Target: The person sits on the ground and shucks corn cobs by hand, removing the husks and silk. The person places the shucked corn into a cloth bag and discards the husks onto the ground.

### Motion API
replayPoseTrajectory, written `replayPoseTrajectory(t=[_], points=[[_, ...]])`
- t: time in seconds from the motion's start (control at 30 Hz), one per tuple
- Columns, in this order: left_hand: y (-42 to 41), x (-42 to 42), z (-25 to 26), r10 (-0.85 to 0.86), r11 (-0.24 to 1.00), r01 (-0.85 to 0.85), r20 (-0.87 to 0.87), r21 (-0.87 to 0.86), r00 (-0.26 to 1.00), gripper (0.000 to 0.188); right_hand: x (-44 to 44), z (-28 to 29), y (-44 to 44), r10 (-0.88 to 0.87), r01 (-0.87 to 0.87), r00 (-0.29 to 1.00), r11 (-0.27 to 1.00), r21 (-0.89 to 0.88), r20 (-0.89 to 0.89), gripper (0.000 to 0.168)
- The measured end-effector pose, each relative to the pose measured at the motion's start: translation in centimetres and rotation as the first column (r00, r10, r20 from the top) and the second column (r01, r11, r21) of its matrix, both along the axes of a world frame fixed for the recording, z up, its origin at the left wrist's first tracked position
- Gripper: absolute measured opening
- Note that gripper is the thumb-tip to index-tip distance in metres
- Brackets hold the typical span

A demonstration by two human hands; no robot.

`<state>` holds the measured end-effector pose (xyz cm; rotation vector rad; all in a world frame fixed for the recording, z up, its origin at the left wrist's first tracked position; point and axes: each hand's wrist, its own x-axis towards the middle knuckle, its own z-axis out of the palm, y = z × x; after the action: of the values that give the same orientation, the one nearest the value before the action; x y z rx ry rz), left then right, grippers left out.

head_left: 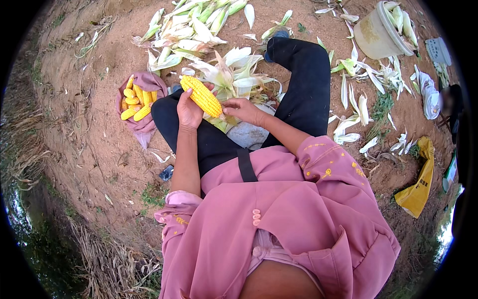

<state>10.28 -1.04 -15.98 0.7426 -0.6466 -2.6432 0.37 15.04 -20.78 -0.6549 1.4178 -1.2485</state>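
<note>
My left hand point(190, 108) is closed around a bare yellow corn cob point(201, 97), which lies slantwise over my lap. At the cob's lower end, the fingers of my right hand point(244, 111) are bent close to its base; whether they grip it cannot be told. Beyond the hands, between my legs, lies a heap of pulled corn husks point(235, 74) over a pale rounded object point(249, 132), partly hidden. To the left stands an open pinkish sack point(153, 83) holding several husked yellow cobs point(138, 95).
Ahead lies a pile of corn in green husks point(194, 28). A whitish bucket point(381, 35) with unhusked ears tilts at the upper right. Loose husks point(347, 129) litter the soil at right, near a yellow bag point(420, 183). A dark flat object point(166, 173) lies left of my lap.
</note>
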Motion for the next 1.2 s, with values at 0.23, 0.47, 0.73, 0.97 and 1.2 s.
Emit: replayPoseTrajectory(t=[0.23,0.47,0.73,0.97,1.2], points=[[0.1,-0.2,-0.3,-0.029,0.995,0.038,0.101,-0.095,0.995,0.041,-0.4,-0.7,0.0,-0.140,0.139,0.989,0.990,0.015,0.054,0.019],[-0.3,0.2,-0.9,-0.019,0.998,0.025,0.099,-0.066,0.995,0.040,-1.1,-1.2,-0.2,-0.332,0.333,0.941,0.943,-0.008,-0.063,0.017],[-0.3,0.1,-0.2,-0.028,0.999,0.028,0.000,0.023,1.000,0.043,-3.9,-2.3,0.9,-0.644,0.655,0.754,0.751,0.076,-0.131,0.016],[0.0,-0.4,-0.1,0.001,1.000,-0.001,0.051,-0.009,0.999,0.039,-5.4,-2.9,2.2,-0.574,0.827,0.522,0.523,0.208,-0.631,0.026],[-0.2,0.2,-0.2,-0.011,1.000,0.012,0.052,-0.012,0.999,0.040,-3.4,-1.1,0.9,-0.467,0.493,0.811,0.870,-0.018,-0.352,0.052]])
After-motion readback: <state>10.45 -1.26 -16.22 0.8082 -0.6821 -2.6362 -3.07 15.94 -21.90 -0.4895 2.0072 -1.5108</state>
